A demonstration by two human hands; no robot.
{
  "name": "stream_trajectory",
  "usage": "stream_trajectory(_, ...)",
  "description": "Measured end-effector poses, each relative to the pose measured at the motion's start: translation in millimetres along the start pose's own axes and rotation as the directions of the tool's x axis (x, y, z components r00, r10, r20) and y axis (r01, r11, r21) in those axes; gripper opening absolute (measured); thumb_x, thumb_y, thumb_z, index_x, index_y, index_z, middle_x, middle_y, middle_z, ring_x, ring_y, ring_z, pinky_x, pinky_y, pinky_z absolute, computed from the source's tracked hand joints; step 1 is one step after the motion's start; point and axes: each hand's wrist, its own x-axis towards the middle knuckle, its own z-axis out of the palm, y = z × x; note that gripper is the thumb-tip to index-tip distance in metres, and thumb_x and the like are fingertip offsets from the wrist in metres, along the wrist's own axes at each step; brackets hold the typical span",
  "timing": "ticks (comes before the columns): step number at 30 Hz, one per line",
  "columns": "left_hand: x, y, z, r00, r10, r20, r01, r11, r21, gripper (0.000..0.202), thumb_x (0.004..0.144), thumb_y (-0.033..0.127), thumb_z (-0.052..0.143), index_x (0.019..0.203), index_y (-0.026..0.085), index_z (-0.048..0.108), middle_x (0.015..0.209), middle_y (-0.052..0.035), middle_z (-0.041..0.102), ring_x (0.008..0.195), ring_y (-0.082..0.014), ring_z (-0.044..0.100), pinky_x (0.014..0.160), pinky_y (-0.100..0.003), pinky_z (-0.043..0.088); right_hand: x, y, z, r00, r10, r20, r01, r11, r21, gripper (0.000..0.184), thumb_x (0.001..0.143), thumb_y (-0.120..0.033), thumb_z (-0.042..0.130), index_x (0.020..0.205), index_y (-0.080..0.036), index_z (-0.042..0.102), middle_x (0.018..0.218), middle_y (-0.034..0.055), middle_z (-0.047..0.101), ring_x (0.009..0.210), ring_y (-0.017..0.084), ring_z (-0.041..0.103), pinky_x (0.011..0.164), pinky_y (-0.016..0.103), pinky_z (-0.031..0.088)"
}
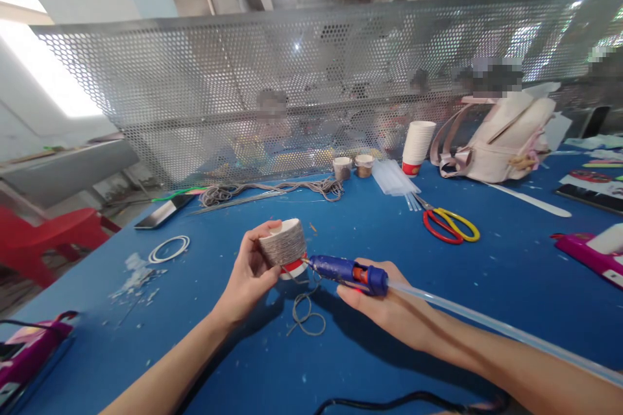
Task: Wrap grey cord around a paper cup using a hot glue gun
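My left hand (250,272) grips a paper cup (283,243), tilted and wound with grey cord over most of its side. A red and white band of bare cup shows at the lower end. My right hand (377,305) is closed around a blue hot glue gun (341,270), its nozzle at the red band, touching or very close. A long clear glue stick (467,308) runs out of the gun's back. Loose grey cord (307,319) hangs from the cup and curls on the blue table below it.
Behind lie bundles of grey cord (272,189), two wrapped cups (342,168), clear glue sticks (395,177), stacked paper cups (418,142) and scissors (450,224). A backpack (501,136) stands back right. A phone (164,211) and white ring (169,249) lie left. A black cable (384,405) crosses the front.
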Motion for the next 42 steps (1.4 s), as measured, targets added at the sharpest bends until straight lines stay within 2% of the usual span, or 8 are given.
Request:
stream_trajectory(6,-0.9,1.2,-0.3,1.0,0.02,0.01,-0.02,0.999,0.026,0.04,0.063,0.025,0.077,0.095,0.025,0.053,0.13,-0.0086,0.052,0.123,-0.0278,0.05,0.095,-0.041,0.049,-2.8,-0.7,1.4,0.993,-0.122,0.001,0.122,0.989,-0.084,0.023,0.08,-0.033,0.055,0.064,-0.019,0.048,0.056,-0.0053,0.045,0.051,0.008,0.034,0.051,0.022,0.031)
stream_trajectory(13,-0.2,1.5,-3.3,0.994,0.101,0.028,-0.103,0.991,0.08,0.038,0.065,0.022,0.077,0.094,0.026,0.053,0.129,-0.0066,0.051,0.124,-0.0257,0.048,0.094,-0.035,0.047,-2.0,0.1,0.5,0.991,-0.134,0.011,0.134,0.982,-0.133,0.021,0.082,-0.033,0.056,0.068,-0.018,0.051,0.06,-0.0046,0.049,0.054,0.008,0.035,0.052,0.021,0.032)
stream_trajectory(22,-0.2,-2.0,-6.5,0.998,0.053,0.035,-0.054,0.998,0.019,0.037,0.068,0.026,0.076,0.097,0.028,0.053,0.132,-0.0058,0.051,0.123,-0.0249,0.049,0.095,-0.036,0.048,1.1,4.3,-2.3,0.999,-0.035,-0.039,0.033,0.998,-0.044,0.029,0.081,-0.038,0.057,0.064,-0.018,0.046,0.058,-0.0048,0.044,0.055,0.009,0.035,0.051,0.023,0.031)
stream_trajectory(26,0.2,-2.9,-6.5,0.998,0.047,0.038,-0.047,0.999,0.014,0.036,0.069,0.028,0.076,0.097,0.028,0.054,0.132,-0.006,0.051,0.121,-0.0246,0.05,0.092,-0.035,0.049,-0.9,2.2,-0.7,1.0,-0.013,-0.023,0.013,1.0,-0.022,0.028,0.081,-0.037,0.057,0.064,-0.018,0.045,0.058,-0.0048,0.042,0.056,0.01,0.034,0.052,0.023,0.03)
stream_trajectory(32,-0.1,-3.2,-5.0,0.998,0.051,0.036,-0.052,0.999,0.012,0.038,0.068,0.028,0.077,0.097,0.026,0.053,0.131,-0.0071,0.051,0.125,-0.0255,0.047,0.093,-0.035,0.048,-2.9,-0.7,4.2,0.997,-0.076,-0.017,0.075,0.996,-0.052,0.029,0.08,-0.036,0.057,0.061,-0.019,0.044,0.055,-0.0057,0.042,0.051,0.008,0.031,0.049,0.022,0.028)
stream_trajectory(36,-0.3,-2.3,-4.0,0.999,0.034,0.035,-0.034,0.999,-0.01,0.037,0.068,0.028,0.077,0.097,0.027,0.054,0.131,-0.0053,0.051,0.122,-0.0232,0.049,0.092,-0.032,0.049,-0.5,1.1,1.7,0.998,-0.057,-0.024,0.056,0.997,-0.058,0.029,0.081,-0.037,0.056,0.062,-0.019,0.044,0.056,-0.0049,0.043,0.053,0.009,0.033,0.051,0.023,0.029)
stream_trajectory(42,1.4,1.1,-2.2,1.0,-0.025,0.01,0.025,0.998,-0.054,0.043,0.063,0.033,0.081,0.098,0.026,0.056,0.131,-0.0068,0.052,0.118,-0.0263,0.053,0.091,-0.038,0.052,4.8,5.5,-2.7,1.0,0.011,-0.017,-0.012,1.0,-0.005,0.029,0.079,-0.041,0.056,0.065,-0.018,0.047,0.061,-0.004,0.044,0.057,0.011,0.037,0.055,0.024,0.032)
